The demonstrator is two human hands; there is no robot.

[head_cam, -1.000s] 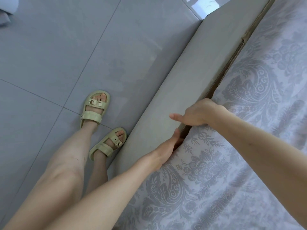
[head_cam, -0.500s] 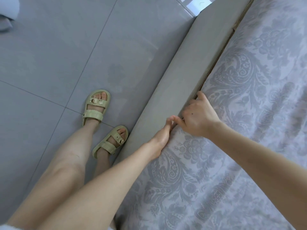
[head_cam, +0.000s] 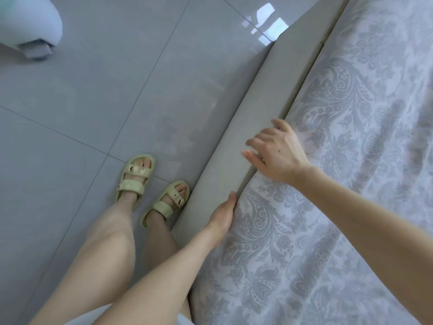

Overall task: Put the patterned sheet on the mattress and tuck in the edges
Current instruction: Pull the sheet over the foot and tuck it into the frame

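The patterned sheet, pale lilac with grey paisley, covers the mattress on the right side of the view. Its edge runs down into the gap beside the grey padded bed frame. My left hand lies along that gap with straight fingers pushed down between sheet and frame, fingertips partly hidden. My right hand hovers over the sheet's edge a little farther up the bed, fingers spread and relaxed, holding nothing. The mattress itself is hidden under the sheet.
Grey glossy floor tiles fill the left side. My legs and feet in pale green sandals stand right against the frame. A white rounded object on a small wheel sits at the top left corner.
My right hand has lifted out of the gap and opened, fingers now spread above the sheet edge. My left hand stays pressed into the gap. The view has shifted slightly.
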